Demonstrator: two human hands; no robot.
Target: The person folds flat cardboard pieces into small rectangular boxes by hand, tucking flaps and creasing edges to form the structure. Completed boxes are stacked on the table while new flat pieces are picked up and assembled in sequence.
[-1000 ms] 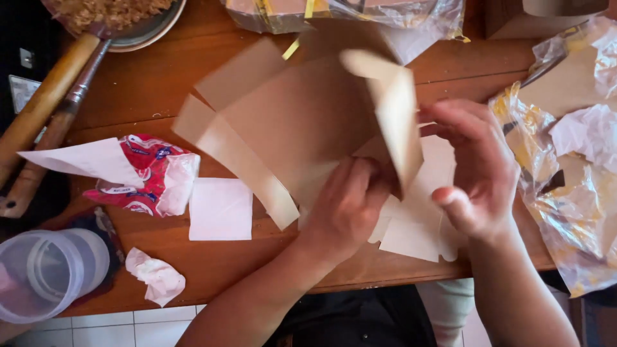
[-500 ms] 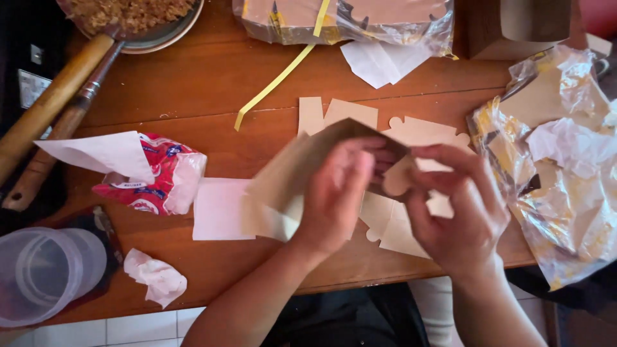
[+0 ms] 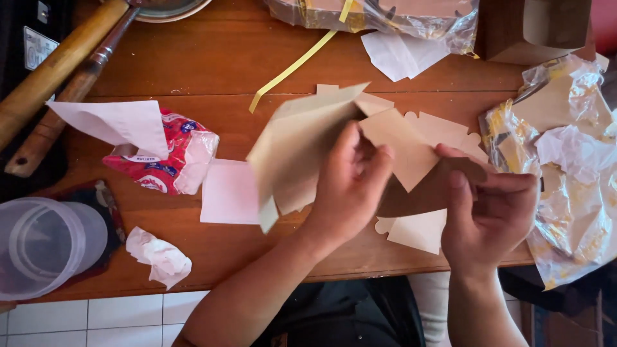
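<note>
Cardboard blank (image 3: 302,148), a flat tan die-cut sheet with flaps, is held up above the middle of the wooden table (image 3: 212,71), its left part blurred. Left hand (image 3: 350,186) grips it from underneath, fingers curled around a fold near the sheet's centre, thumb pressed on the near face. Right hand (image 3: 491,209), at 3 o'clock from the left, pinches a darker brown flap (image 3: 427,189) between thumb and forefinger; how tightly, I cannot tell. More flat tan blanks (image 3: 443,132) lie on the table beneath both hands, one notched edge poking out at 6 o'clock.

At 9 o'clock from the blank a white paper square (image 3: 228,193) lies flat, and just beyond it a red tissue pack (image 3: 160,160) with a white tissue (image 3: 116,122) pulled up. A crumpled tissue (image 3: 157,257) sits near the table's front edge at 8 o'clock, beside a clear plastic tub (image 3: 45,247). A wooden rolling pin (image 3: 54,67) lies slanted at 10 o'clock. A yellow strap (image 3: 292,67) runs diagonally at 12 o'clock toward a plastic-wrapped bundle (image 3: 385,13). Crinkled clear wrapping (image 3: 565,160) spreads at 3 o'clock, by the table's right end.
</note>
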